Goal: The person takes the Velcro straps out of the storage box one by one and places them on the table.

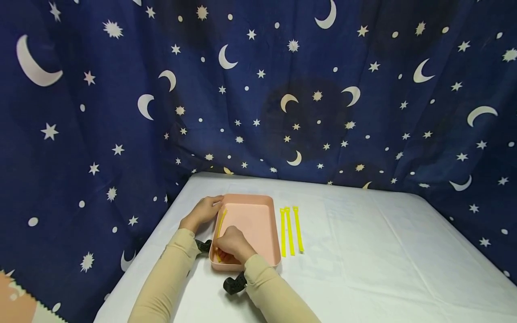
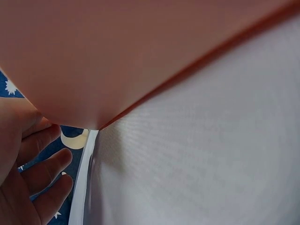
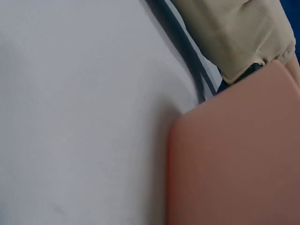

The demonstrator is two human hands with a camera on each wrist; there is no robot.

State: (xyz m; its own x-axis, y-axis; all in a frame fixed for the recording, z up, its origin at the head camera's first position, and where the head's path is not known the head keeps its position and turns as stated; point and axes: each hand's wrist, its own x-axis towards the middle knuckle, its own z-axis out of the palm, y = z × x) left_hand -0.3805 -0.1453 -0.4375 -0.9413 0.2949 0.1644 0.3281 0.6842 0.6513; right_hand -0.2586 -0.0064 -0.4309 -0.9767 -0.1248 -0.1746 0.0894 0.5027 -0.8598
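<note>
A pink tray (image 1: pixel 255 220) lies on the white table (image 1: pixel 363 260). My left hand (image 1: pixel 205 210) rests against the tray's far left corner; in the left wrist view its fingers (image 2: pixel 44 176) lie relaxed beside the tray's outer wall (image 2: pixel 140 47). My right hand (image 1: pixel 232 244) sits inside the tray at its near left corner, fingers curled over the near end of a yellow strap (image 1: pixel 221 220) that runs along the tray's left wall. The right wrist view shows only the tray's outer wall (image 3: pixel 234 159), the table and my left sleeve (image 3: pixel 234 33).
Three yellow straps (image 1: pixel 291 229) lie side by side on the table just right of the tray. A dark blue curtain with moons and stars (image 1: pixel 282 89) hangs behind and to the left. The table's left edge (image 2: pixel 84 178) runs close to my left hand.
</note>
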